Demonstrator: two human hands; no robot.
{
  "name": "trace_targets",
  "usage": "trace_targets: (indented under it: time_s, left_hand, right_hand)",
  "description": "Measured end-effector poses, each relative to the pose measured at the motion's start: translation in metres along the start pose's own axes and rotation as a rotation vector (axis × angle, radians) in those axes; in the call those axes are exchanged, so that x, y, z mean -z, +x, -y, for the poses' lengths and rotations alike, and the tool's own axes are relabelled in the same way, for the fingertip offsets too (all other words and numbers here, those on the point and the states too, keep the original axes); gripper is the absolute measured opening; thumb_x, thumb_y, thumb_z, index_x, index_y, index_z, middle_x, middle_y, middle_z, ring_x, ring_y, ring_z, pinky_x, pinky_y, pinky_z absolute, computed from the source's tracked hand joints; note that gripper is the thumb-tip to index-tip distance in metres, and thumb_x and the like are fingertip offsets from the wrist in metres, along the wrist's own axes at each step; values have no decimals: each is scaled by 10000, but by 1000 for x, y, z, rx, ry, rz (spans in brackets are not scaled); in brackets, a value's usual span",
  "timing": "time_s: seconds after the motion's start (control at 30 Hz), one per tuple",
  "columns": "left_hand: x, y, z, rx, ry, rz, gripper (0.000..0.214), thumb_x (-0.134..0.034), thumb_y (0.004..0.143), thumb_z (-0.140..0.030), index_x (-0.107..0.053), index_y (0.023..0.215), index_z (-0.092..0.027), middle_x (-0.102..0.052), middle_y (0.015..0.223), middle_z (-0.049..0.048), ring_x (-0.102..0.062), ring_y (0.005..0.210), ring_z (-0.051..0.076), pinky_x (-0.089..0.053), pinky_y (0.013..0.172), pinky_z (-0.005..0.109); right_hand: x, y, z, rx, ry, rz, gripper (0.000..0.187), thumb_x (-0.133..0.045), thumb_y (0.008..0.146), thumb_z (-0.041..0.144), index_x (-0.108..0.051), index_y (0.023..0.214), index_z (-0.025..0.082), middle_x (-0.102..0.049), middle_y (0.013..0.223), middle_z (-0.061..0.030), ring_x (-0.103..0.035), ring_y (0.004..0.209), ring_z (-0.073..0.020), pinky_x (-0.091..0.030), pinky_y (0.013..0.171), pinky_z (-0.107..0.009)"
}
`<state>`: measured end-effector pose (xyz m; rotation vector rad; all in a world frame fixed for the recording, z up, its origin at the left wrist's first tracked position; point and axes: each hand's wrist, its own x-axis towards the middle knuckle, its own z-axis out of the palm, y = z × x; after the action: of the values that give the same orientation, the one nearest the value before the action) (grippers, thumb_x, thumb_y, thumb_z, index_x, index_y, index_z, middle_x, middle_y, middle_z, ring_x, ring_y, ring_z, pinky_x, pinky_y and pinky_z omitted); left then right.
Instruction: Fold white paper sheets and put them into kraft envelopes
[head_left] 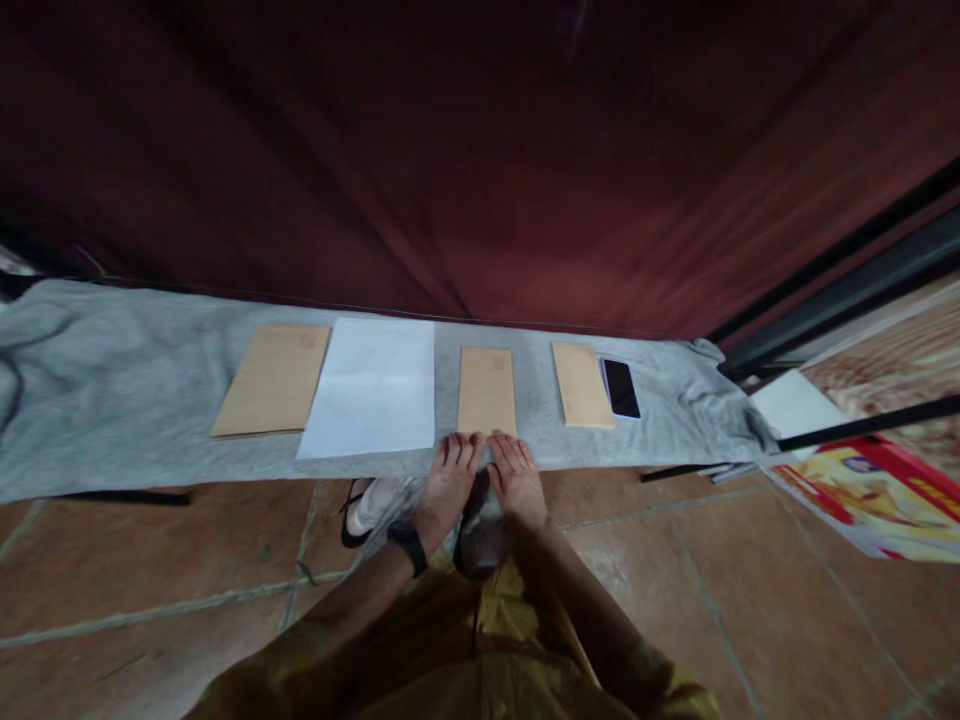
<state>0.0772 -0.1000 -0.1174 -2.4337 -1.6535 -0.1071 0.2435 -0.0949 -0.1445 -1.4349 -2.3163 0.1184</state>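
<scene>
A brown paper envelope (486, 385) lies flat on the cloth-covered table, its long side pointing away from me, with small reddish print near the far right corner. The fingertips of my left hand (454, 475) rest flat on its near end, left of the middle. Beside it, my right hand (517, 485) lays its outstretched fingers on the same end, the thumb apart. Together they cover the envelope's near edge. To the left are white paper sheets (371, 385) and larger brown envelopes (276, 380). Right of my hands lies another brown envelope (583, 385).
A dark phone (621, 388) touches the right envelope. Grey cloth (675, 400) covers the narrow table. A dark red curtain (450, 180) hangs behind it. At the right are black metal bars (847, 290) and a red and yellow box (870, 495). Floor tiles (660, 570) show below.
</scene>
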Motion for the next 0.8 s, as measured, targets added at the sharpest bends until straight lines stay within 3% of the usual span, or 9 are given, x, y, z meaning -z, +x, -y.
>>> trace_targets:
  time_s: [0.27,0.4,0.53,0.8]
  left_hand:
    - [0,-10,-1,31,-102,7,589,-388,928,-94,-373,1505,23,-439,1535,257,-335,1489,321,-262,1239,509]
    - [-3,-5,-14,-24,-137,3,645,-382,907,-93,-318,1545,-20,-350,1614,200,-253,1531,290,-245,1257,488]
    - [-9,-1,-17,-85,-123,30,656,-354,904,-89,-317,1559,-72,-387,1600,176,-326,1505,263,-284,1247,489]
    - [-7,7,-14,-133,-10,31,587,-355,903,-51,-447,1482,-42,-506,1490,211,-438,1429,252,-317,1233,463]
  right_hand:
    - [-3,-9,-3,-97,-22,-56,502,-374,1046,275,-411,1527,136,-485,1543,-123,-396,1453,-234,-243,1234,-476]
    - [-5,-9,-2,-103,-20,-66,497,-377,1038,262,-429,1514,127,-488,1540,-125,-389,1454,-234,-241,1233,-471]
    - [-4,-9,-2,-102,-13,-73,497,-380,1032,259,-441,1507,126,-501,1528,-134,-396,1448,-233,-257,1227,-479]
    - [1,3,9,-105,11,-73,476,-361,1051,281,-474,1488,130,-522,1512,-130,-407,1446,-237,-244,1232,-497]
